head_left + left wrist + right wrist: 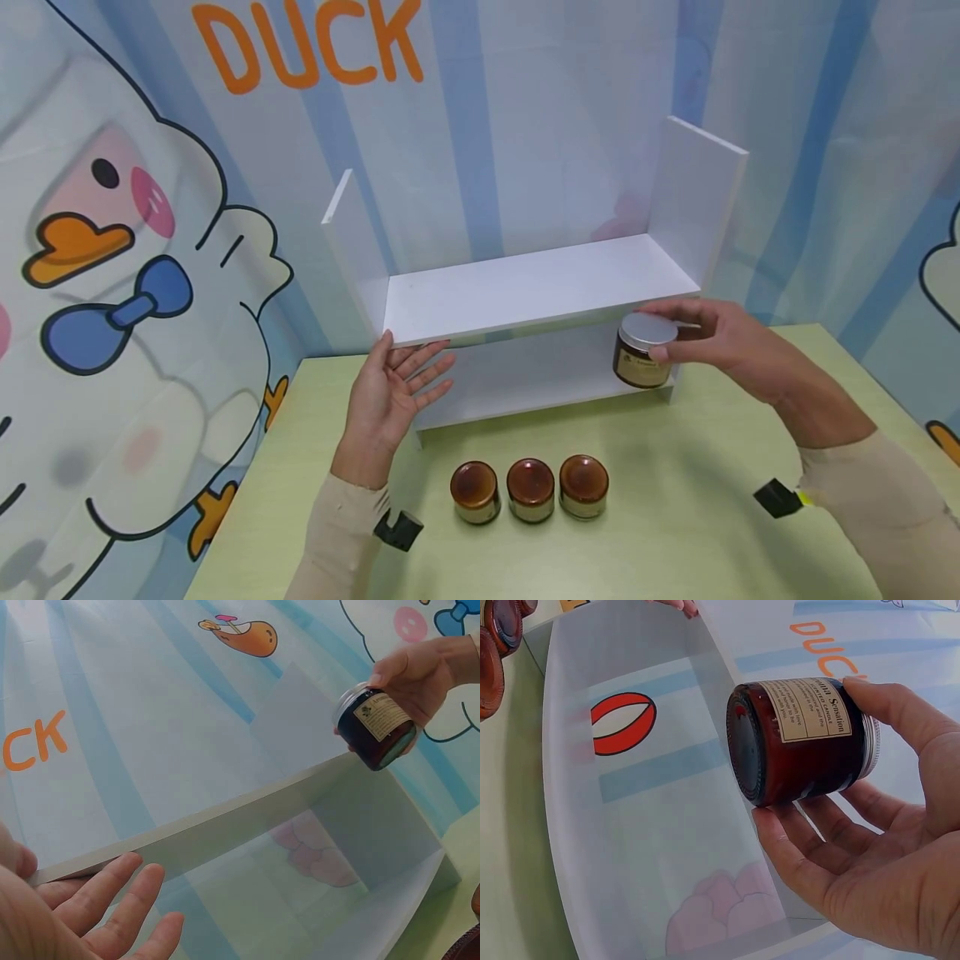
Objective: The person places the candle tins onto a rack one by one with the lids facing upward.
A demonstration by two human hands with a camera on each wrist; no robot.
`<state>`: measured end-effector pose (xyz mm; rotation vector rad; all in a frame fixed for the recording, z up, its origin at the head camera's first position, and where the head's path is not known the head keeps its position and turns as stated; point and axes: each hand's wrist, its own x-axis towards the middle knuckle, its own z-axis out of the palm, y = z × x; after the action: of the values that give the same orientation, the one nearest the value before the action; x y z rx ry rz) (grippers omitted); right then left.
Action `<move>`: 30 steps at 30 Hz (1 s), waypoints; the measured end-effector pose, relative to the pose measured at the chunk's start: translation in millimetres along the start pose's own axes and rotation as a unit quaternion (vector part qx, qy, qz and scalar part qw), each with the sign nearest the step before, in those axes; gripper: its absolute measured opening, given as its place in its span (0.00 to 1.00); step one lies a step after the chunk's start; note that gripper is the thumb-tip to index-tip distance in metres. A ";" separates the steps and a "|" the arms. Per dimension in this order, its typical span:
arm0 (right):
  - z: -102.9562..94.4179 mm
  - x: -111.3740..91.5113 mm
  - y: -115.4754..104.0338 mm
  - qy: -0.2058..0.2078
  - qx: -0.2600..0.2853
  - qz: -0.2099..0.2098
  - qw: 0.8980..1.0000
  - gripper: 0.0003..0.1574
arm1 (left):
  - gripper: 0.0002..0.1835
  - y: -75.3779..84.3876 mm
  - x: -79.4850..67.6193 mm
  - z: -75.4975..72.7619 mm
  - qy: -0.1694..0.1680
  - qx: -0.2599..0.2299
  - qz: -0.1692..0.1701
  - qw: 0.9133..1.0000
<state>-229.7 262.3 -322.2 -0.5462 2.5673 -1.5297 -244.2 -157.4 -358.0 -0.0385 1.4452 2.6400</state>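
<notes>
My right hand [701, 333] grips a scented candle jar [799, 742] of dark amber glass with a silver lid and a cream label. Thumb and fingers wrap its sides, and in the head view the jar is upright in front of the shelf's right end. At the left end of a white two-tier shelf [525, 287], my left hand [382, 400] pinches the upper board's front edge. Its thumb lies over the edge, the index finger is under it, and the other fingers spread out below the board.
Three brown-topped jars [531, 490] stand in a row on the pale green table [675, 533], in front of the shelf. The lower board [517, 379] runs beneath the upper one. Upright side panels [697, 200] rise at both ends, and a duck-printed backdrop [510, 125] hangs behind.
</notes>
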 end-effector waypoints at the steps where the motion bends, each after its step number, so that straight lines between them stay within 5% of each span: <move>1: -0.6 0.0 -0.7 0.001 -0.004 0.003 1.000 0.33 | 0.31 -0.1 0.0 0.1 0.000 0.000 0.000 1.000; 30: -9.2 13.5 -14.9 0.012 0.043 -0.010 0.999 0.28 | 0.30 0.7 -1.5 1.6 0.003 0.001 -0.002 1.000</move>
<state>-241.0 258.8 -303.6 -0.5496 2.5071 -1.6549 -242.8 -156.6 -356.4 -0.0501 1.4477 2.6369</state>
